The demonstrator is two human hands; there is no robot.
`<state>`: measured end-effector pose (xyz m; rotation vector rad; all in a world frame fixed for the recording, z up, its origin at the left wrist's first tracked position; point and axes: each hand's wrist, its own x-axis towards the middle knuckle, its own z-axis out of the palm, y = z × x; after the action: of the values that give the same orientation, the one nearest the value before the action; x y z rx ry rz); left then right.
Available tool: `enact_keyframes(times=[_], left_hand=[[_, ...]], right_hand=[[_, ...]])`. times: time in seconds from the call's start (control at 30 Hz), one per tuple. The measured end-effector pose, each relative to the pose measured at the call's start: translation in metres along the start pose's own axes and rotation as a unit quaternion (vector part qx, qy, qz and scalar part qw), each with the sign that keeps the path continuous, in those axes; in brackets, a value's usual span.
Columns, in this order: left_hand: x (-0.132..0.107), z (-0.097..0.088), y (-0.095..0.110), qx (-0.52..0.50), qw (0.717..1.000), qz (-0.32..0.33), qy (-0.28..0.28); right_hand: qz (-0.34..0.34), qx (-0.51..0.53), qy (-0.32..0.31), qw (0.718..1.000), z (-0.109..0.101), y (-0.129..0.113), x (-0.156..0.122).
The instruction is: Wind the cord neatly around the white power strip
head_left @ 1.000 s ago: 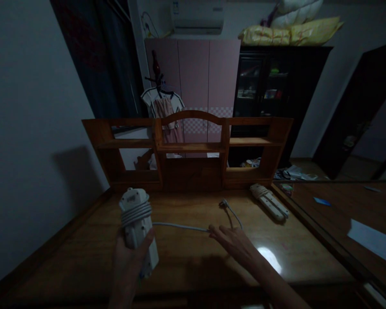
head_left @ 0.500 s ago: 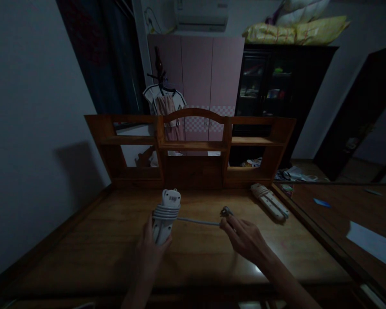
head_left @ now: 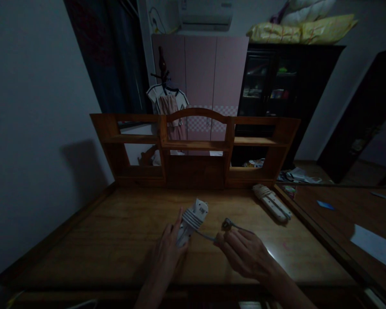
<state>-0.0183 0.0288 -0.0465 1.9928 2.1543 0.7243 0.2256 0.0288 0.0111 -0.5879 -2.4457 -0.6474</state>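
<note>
My left hand (head_left: 167,253) grips a white power strip (head_left: 191,216) with its cord wound round the middle, holding it tilted above the wooden desk (head_left: 122,231). A short stretch of white cord (head_left: 206,235) runs from the strip to my right hand (head_left: 244,251). That hand pinches the cord close to its plug (head_left: 227,223), which sticks up just past the fingertips. Both hands are near the middle of the desk, close together.
A second white power strip (head_left: 272,202), also wrapped in its cord, lies at the desk's back right. A wooden shelf unit (head_left: 196,148) stands along the back edge. Another dark table (head_left: 347,219) with paper on it adjoins on the right. Room is dim.
My left hand has carried the power strip rightward and further onto the desk, tilting it. My right hand closed on the cord by the plug, and the slack between them has shortened.
</note>
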Motion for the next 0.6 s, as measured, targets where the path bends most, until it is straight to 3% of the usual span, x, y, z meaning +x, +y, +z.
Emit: enact_keyframes(times=[0.13, 0.23, 0.33, 0.4, 0.5, 0.6], left_hand=[[-0.022, 0.01, 0.031, 0.044, 0.993, 0.096, -0.048], [-0.039, 0.016, 0.05, 0.006, 0.985, 0.159, -0.07], [-0.05, 0.014, 0.058, -0.024, 0.973, 0.217, -0.078], [-0.053, 0.009, 0.06, -0.023, 0.959, 0.276, -0.056], [-0.056, 0.0, 0.063, -0.024, 0.93, 0.366, 0.022], [-0.057, -0.008, 0.069, -0.052, 0.897, 0.432, 0.081]], right_hand=[[0.023, 0.023, -0.013, 0.999, -0.016, 0.002, 0.013], [0.109, 0.072, -0.053, 0.99, -0.035, 0.009, 0.027], [0.186, 0.184, -0.105, 0.959, -0.054, 0.023, 0.037], [0.226, 0.289, -0.128, 0.921, -0.062, 0.035, 0.04], [0.277, 0.453, -0.163, 0.831, -0.063, 0.052, 0.042], [0.282, 0.566, -0.201, 0.748, -0.054, 0.064, 0.045]])
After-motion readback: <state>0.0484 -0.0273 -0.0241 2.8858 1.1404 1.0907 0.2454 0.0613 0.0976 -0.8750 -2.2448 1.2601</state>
